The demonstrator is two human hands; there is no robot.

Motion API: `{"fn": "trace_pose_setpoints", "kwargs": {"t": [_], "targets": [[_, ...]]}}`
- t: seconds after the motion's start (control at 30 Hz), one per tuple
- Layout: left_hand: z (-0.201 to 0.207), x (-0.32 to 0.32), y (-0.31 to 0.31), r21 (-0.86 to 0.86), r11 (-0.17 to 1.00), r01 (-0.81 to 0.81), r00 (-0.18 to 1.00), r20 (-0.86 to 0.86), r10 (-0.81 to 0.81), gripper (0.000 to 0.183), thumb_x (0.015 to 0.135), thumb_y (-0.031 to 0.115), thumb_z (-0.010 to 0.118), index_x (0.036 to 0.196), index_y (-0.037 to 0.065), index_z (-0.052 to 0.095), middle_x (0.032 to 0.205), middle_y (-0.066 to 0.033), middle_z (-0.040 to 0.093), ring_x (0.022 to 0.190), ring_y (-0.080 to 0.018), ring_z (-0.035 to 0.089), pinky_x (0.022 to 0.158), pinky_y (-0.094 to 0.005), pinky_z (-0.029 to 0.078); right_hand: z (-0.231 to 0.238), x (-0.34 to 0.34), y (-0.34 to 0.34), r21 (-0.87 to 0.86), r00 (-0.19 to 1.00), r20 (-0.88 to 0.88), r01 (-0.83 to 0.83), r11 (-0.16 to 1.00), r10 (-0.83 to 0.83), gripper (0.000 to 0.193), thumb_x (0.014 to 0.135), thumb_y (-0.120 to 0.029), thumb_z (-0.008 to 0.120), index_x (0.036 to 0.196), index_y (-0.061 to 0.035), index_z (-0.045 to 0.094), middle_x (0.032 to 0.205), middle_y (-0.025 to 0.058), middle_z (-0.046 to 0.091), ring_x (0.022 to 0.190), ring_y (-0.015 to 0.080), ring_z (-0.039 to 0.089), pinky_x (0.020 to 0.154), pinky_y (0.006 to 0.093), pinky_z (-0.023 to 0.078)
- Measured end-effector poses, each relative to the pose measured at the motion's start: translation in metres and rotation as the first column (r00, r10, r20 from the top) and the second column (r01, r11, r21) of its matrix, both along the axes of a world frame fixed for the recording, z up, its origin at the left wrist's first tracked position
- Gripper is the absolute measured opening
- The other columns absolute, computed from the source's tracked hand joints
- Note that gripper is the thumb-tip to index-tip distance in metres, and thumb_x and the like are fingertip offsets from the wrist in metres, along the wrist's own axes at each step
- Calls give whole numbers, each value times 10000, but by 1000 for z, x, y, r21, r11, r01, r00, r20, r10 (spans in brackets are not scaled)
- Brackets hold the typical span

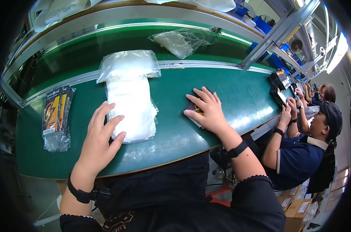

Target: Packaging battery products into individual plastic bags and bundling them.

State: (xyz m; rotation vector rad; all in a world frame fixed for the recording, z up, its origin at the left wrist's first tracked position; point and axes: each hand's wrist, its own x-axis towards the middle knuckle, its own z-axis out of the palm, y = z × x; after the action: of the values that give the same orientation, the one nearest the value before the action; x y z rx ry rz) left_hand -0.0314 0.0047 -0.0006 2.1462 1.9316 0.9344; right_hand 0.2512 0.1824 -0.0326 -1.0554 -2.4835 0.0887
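Note:
My left hand (99, 141) is open, its fingers spread at the left edge of a stack of clear flat plastic bags (132, 112). A fuller, puffed plastic packet (131, 65) lies across the far end of that stack. Further right, my right hand (211, 113) rests flat with fingers apart on a small dark package with orange marks (191, 107), which it mostly covers. Left of my left hand lies a small pile of black and orange printed packages in clear bags (56, 116).
The green tabletop (171, 143) is backed by a metal rail (198, 64). Behind it lies a crumpled clear bag (179, 41). A metal post (278, 29) rises at the right. Dark boxes (279, 80) sit at the right end, where co-workers (303, 154) sit.

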Motion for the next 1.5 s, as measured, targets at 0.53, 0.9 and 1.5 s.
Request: {"fn": "trace_pose_setpoints", "kwargs": {"t": [0.53,0.9,1.5], "targets": [[5,-10,-9,-20,988,154,985,-75,-155,202,734,93,674,933,61,657,1112,-80,566,1083,-285,481,923,-392,372,-5,-13,-14,-22,938,7,347,938,-347,648,787,-438,642,1296,-77,466,1359,312,335,1284,451,309,1019,534,288],[-2,-1,0,84,995,57,997,55,-62,102,758,15,632,858,31,636,844,-78,553,830,-248,539,736,-347,439,14,-28,-44,-88,978,153,158,984,-143,672,722,-299,675,1306,-60,444,1347,268,356,1241,430,354,1015,491,312],[6,10,-6,191,981,-35,964,266,-17,74,771,-9,628,844,-15,644,848,-102,567,712,-241,566,636,-322,457,45,-40,-99,-524,551,-669,-826,-210,-499,428,861,-59,578,1242,43,413,1130,133,570,1003,177,589,899,300,471]]}}
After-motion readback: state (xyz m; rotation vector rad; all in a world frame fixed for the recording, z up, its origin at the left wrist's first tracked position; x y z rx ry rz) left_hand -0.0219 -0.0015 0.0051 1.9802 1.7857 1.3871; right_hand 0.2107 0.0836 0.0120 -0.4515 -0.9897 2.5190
